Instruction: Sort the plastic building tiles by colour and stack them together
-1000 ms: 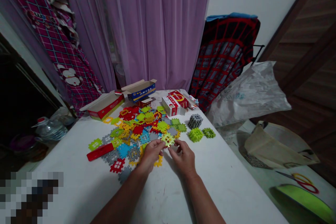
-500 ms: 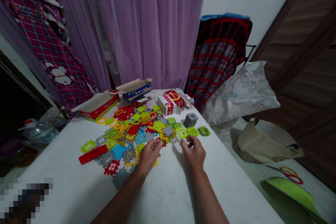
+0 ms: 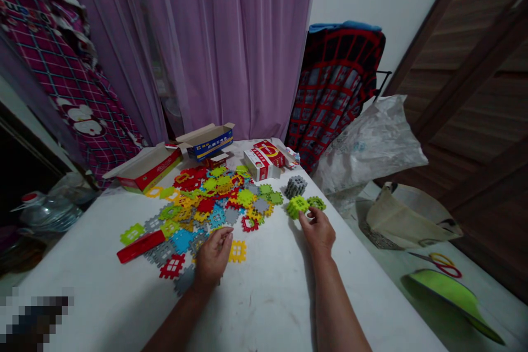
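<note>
My right hand [image 3: 318, 232] is at the right side of the table, its thumb and fingertips closed on the near right edge of a small stack of lime-green interlocking plastic tiles [image 3: 296, 206]. Just behind its fingers lie darker green tiles [image 3: 317, 203]. A stack of grey tiles [image 3: 296, 186] stands beyond. My left hand [image 3: 213, 257] is curled over the near edge of a spread heap of mixed tiles, with nothing visible in its fingers. To its right, a yellow window tile [image 3: 238, 251] lies flat. Red window tiles [image 3: 172, 267] and grey tiles lie left of it.
A long red plastic piece [image 3: 141, 246] lies on the left of the white table [image 3: 264, 302]. Open cardboard boxes, red [image 3: 150, 169], blue [image 3: 212, 143] and red-white [image 3: 258, 164], stand at the back. Scissors [image 3: 439, 264] and a cloth bag [image 3: 408, 214] are off to the right.
Two lime-green tiles that lay side by side are now stacked, with my right hand at them. My left hand has drawn back toward the left, uncovering the yellow window tile. The view has shifted slightly.
</note>
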A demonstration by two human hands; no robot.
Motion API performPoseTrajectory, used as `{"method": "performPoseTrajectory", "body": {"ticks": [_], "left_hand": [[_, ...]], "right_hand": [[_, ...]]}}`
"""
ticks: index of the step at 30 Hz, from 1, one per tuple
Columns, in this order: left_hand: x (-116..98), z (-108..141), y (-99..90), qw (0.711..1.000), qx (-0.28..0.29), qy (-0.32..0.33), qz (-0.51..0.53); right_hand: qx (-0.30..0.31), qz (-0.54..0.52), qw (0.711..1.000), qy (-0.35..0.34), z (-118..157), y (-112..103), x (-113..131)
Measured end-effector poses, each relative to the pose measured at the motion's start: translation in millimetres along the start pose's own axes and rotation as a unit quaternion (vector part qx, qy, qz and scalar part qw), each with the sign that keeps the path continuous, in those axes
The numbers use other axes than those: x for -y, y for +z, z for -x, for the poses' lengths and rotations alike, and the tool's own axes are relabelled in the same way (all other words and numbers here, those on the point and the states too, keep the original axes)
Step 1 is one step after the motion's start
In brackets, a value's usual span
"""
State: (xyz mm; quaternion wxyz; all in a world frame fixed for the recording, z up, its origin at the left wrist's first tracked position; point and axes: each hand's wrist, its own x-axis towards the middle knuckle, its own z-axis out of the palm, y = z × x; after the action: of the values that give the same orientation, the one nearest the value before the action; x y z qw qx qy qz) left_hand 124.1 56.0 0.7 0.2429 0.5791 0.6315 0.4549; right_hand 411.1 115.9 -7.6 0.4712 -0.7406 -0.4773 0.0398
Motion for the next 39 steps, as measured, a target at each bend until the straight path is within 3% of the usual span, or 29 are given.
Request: {"method": "performPoseTrajectory", "body": {"ticks": [8, 19, 24, 28, 33, 39], "left_hand": [[-4, 0, -8.7, 1.0, -0.005, -0.003, 0.003], [9, -4, -13.4, 0.999, -0.036, 0.038, -0.014], [8, -10, -32.4, 0.998, -0.057, 0.033, -0.023], [6, -20, -62.1, 0.993, -0.104, 0.023, -0.057], [14, -24, -98.6, 0.988, -0.127, -0.001, -0.088], [36, -12, -104.5, 0.987, -0.132, -0.019, -0.094]], "right_hand": [[0.012, 0.005, 1.0, 0.007, 0, 0, 1], [0.008, 0.024, 1.0, 0.017, 1, -2, 3], [-0.037, 0.01, 0.999, 0.017, 1, -5, 3], [-0.068, -0.014, 0.997, -0.012, 6, -6, 5], [-0.01, -0.029, 0.998, -0.046, 20, 0, 12], [0.115, -0.046, 0.991, -0.04, 35, 15, 19]]}}
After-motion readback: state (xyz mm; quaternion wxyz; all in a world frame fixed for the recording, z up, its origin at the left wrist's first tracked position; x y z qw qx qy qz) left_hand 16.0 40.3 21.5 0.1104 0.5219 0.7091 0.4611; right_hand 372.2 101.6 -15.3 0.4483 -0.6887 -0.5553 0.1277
